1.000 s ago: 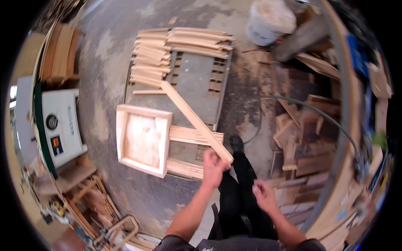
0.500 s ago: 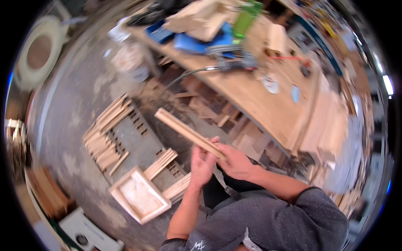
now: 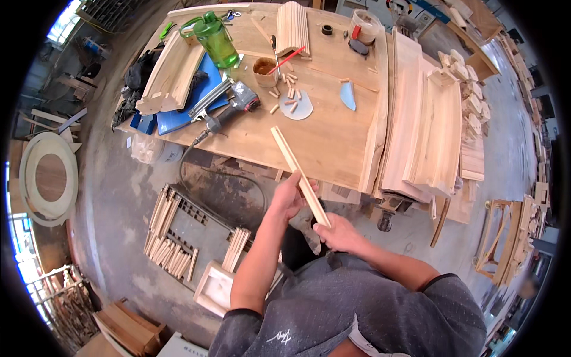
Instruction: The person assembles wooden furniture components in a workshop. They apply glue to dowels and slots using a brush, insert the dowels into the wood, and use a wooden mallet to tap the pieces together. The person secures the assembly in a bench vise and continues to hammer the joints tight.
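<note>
A long, pale wooden strip (image 3: 286,151) with a groove along it slants up and away from me in both hands. My left hand (image 3: 290,196) is closed round its middle, while my right hand (image 3: 344,234) grips its near end. Its far end reaches over the front edge of the wooden workbench (image 3: 333,143). On the bench, short wooden dowels (image 3: 274,109) lie on and around a whitish round sheet (image 3: 306,107). Behind them stands a small brown-stained tub (image 3: 262,65) with a red stick (image 3: 291,58) leaning out. An air nail gun (image 3: 235,107) lies to the left.
A green bottle (image 3: 219,44) and curved wooden pieces (image 3: 172,74) occupy the bench's left; a bundle of slats (image 3: 291,30) lies at the back. Large curved boards (image 3: 437,131) stack up on the right. Cut strips (image 3: 169,256) and a shallow wooden box (image 3: 215,287) sit on the floor at left.
My view has swung up and right, bringing more of the bench in. The strip now points more steeply away, and my right hand has moved back to its near end, apart from my left.
</note>
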### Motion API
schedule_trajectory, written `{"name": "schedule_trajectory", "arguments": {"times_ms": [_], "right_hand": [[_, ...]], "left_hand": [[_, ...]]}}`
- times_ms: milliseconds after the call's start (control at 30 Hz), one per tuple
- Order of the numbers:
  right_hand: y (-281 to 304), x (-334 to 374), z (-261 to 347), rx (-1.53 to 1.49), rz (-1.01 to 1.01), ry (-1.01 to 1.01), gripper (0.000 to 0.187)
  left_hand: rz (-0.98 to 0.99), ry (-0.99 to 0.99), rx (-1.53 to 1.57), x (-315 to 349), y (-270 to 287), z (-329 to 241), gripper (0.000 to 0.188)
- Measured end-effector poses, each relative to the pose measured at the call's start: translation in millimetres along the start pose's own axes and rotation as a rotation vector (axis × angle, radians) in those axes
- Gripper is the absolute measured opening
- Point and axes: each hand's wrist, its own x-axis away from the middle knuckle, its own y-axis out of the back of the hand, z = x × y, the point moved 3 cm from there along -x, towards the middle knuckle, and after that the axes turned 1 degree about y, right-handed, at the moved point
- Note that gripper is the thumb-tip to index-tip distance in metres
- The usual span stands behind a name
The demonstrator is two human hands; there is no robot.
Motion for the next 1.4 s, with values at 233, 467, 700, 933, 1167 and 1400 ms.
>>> {"name": "schedule_trajectory", "arguments": {"times_ms": [233, 467, 700, 933, 1167, 1400], "right_hand": [[53.4, -23.5, 4.4, 0.015, -0.039, 0.163, 0.054], [119.8, -184.9, 120.5, -0.201, -0.503, 0.344, 0.069], [160.9, -324.5, 224.8, -0.241, -0.499, 0.265, 0.054], [166.2, -314.8, 254.0, 0.123, -0.599, 0.546, 0.032], [146.5, -313.3, 275.3, 0.363, -0.467, 0.865, 0.023], [191.6, -299.5, 279.4, 0.094, -0.545, 0.541, 0.021]], "left_hand": [[-0.082, -0.328, 0.052, -7.1, -12.3, -26.6, 0.029], [-0.075, -0.522, -0.25, 9.3, 13.8, -140.3, 0.036], [-0.103, -0.491, -0.352, 1.1, 67.1, -185.9, 0.035], [-0.025, -0.433, -0.342, -18.9, 97.7, -218.2, 0.044], [0.0, -0.429, -0.282, -41.3, 88.6, -230.5, 0.042], [-0.047, -0.384, -0.279, -47.9, 95.2, -236.3, 0.039]]}}
